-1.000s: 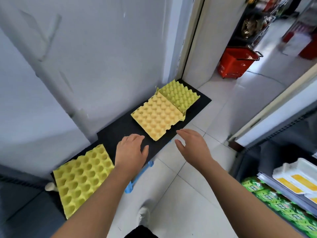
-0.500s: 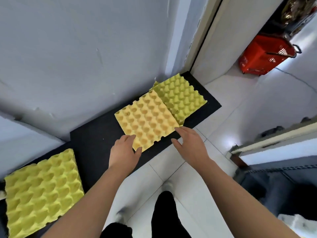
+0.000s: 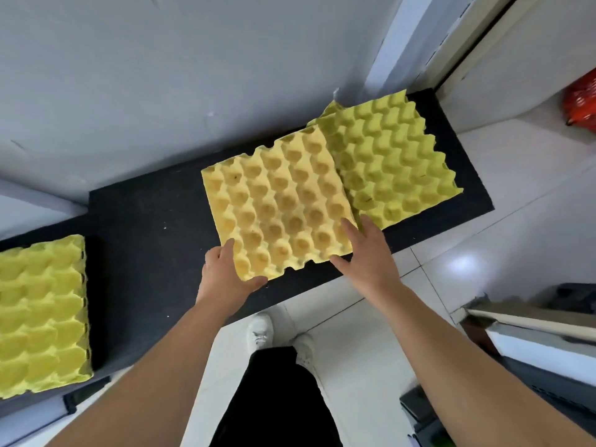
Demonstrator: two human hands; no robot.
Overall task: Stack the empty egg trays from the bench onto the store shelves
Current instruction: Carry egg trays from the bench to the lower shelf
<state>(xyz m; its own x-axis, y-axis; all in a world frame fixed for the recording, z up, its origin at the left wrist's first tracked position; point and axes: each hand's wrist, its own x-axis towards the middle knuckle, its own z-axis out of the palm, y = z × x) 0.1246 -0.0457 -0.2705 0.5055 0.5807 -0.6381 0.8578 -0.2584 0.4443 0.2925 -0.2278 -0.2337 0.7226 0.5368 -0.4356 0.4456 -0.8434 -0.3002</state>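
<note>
On black bench (image 3: 145, 227) | L hand (image 3: 225, 275) grips dimpled pulp tray (image 3: 277, 214) corner | R hand (image 3: 367, 256) fingers flat atop

The picture's left edge cuts off the left-end tray (image 3: 42, 317) on the table (image 3: 145, 221). The orange-yellow tray (image 3: 277, 208) covers the greener tray's (image 3: 393, 162) left margin. Most fingers of the left grip (image 3: 225, 275) are out of sight at the orange-yellow tray's near corner. The red basket (image 3: 580, 101) is cropped at right.
</note>
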